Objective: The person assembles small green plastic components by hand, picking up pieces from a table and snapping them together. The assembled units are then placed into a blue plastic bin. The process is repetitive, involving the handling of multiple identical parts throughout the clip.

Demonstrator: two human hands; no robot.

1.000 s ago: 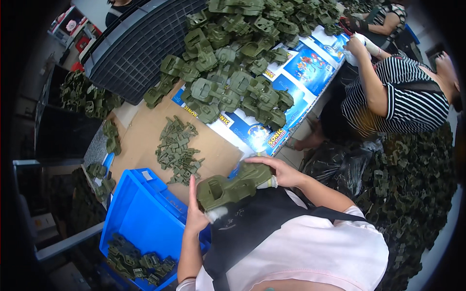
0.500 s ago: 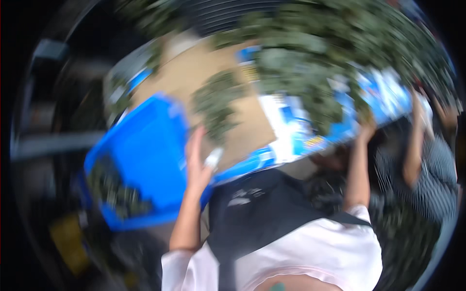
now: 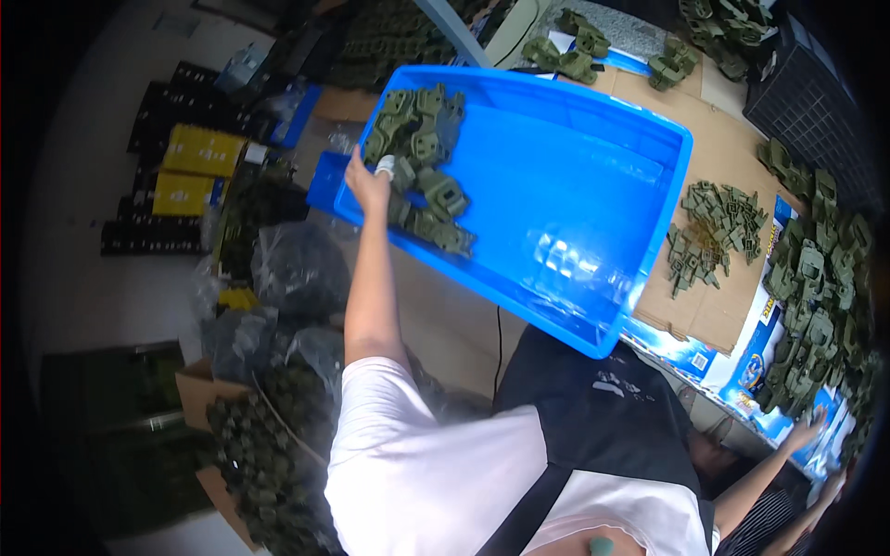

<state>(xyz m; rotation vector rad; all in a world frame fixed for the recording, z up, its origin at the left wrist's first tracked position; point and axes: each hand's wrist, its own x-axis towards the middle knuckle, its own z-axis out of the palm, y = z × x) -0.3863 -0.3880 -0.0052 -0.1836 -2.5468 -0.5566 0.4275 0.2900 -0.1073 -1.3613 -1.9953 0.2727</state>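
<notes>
My left hand (image 3: 372, 183) is at the left end of a large blue plastic bin (image 3: 547, 185), its fingers over the rim and its thumb inside. One of its digits wears a white wrap. Beside it in the bin lie several olive-green moulded parts (image 3: 426, 144), heaped at that end. Far off to the right, my right hand (image 3: 808, 430) reaches over the table edge with its fingers stretched out, near a big heap of green parts (image 3: 816, 296). Nothing shows in it.
A pile of small green pieces (image 3: 714, 232) lies on a cardboard sheet (image 3: 640, 301). Beyond stands a black crate (image 3: 820, 102). Clear plastic bags (image 3: 297, 259) and a carton of green parts (image 3: 269, 463) stand at left. A co-worker's hand (image 3: 828, 489) is close to my right hand.
The view has swung left, so the bin now fills the middle. My left hand has gone from beside the small pile to the bin's far-left end. My right hand now shows farther right.
</notes>
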